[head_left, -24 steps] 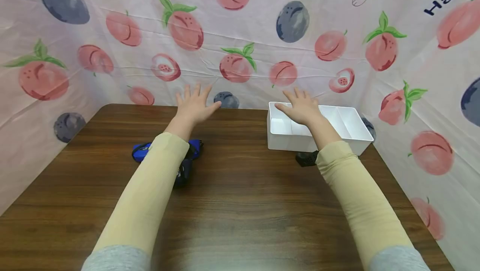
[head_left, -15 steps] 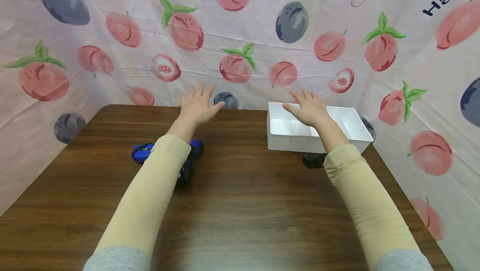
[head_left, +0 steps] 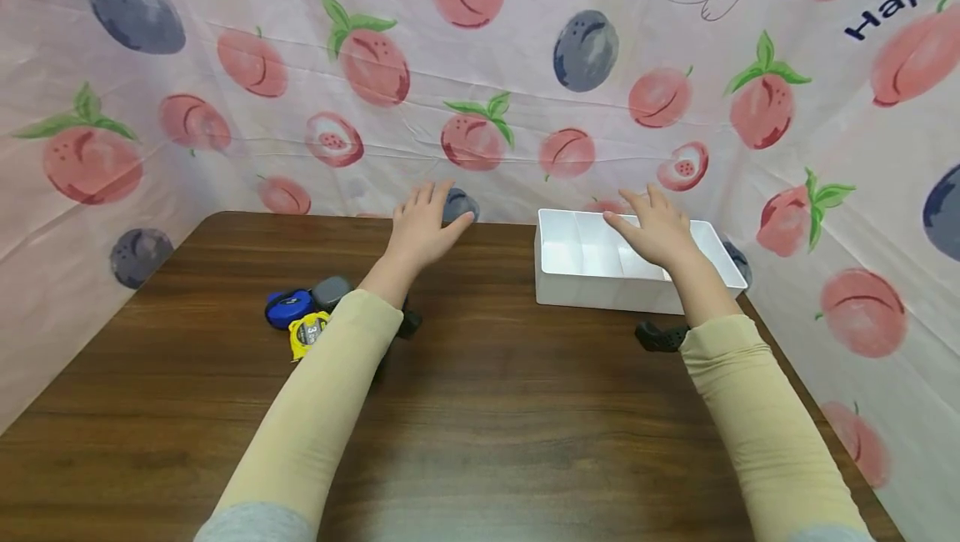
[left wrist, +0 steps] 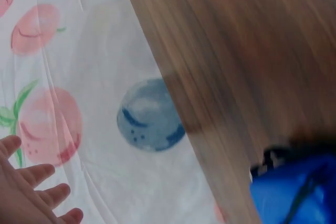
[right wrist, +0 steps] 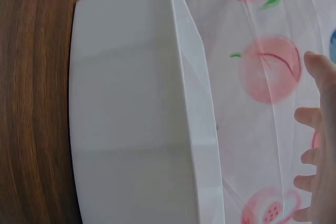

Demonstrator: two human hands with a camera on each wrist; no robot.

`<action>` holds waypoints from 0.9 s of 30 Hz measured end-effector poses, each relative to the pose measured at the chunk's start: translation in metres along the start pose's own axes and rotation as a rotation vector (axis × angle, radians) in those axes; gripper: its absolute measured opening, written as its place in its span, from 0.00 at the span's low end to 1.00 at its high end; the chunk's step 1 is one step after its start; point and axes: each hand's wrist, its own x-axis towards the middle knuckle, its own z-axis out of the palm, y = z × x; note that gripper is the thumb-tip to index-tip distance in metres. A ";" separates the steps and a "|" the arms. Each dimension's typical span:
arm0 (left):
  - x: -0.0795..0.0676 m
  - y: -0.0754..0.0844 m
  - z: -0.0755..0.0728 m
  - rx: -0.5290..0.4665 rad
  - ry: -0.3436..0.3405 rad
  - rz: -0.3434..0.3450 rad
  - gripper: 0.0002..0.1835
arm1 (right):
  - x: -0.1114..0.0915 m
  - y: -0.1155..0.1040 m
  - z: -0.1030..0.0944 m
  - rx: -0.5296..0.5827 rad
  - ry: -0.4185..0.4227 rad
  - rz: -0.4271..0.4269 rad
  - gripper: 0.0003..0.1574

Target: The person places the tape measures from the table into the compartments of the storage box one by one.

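Observation:
My left hand [head_left: 418, 235] is held up over the far part of the table, fingers spread and holding nothing. Left of that forearm lie a yellow tape measure [head_left: 307, 333], a blue rounded item with a black strap [head_left: 288, 308] and a grey rounded item [head_left: 331, 293]. A blue and black item [left wrist: 294, 192] shows at the lower right of the left wrist view; the left forearm covers part of this group in the head view. My right hand [head_left: 656, 229], also empty with fingers apart, overlaps the white divided box [head_left: 600, 290] in the head view.
The brown wooden table [head_left: 487, 425] reaches back to a fruit-printed cloth [head_left: 510, 50], which hangs behind it and along both sides. The box stands at the back right and has several compartments. A black device [head_left: 660, 337] sits at the right wrist.
Both hands have shifted to the right and slightly lower in the head view. The left forearm's shift uncovers the yellow tape measure and the grey item. Nothing has been picked up.

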 end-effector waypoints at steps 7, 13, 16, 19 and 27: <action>0.000 0.010 0.020 -0.109 0.015 0.011 0.39 | -0.013 0.020 -0.004 0.041 0.065 0.022 0.50; 0.002 0.014 0.035 -0.154 0.027 0.016 0.38 | -0.024 0.032 -0.010 0.086 0.105 0.048 0.49; 0.003 0.016 0.041 -0.187 0.037 0.020 0.37 | -0.029 0.040 -0.010 0.107 0.133 0.054 0.48; 0.003 0.019 0.048 -0.250 0.041 0.023 0.36 | -0.034 0.050 -0.010 0.124 0.171 0.045 0.45; 0.003 0.027 0.066 -0.437 0.013 0.022 0.37 | -0.045 0.079 -0.006 0.201 0.259 0.030 0.40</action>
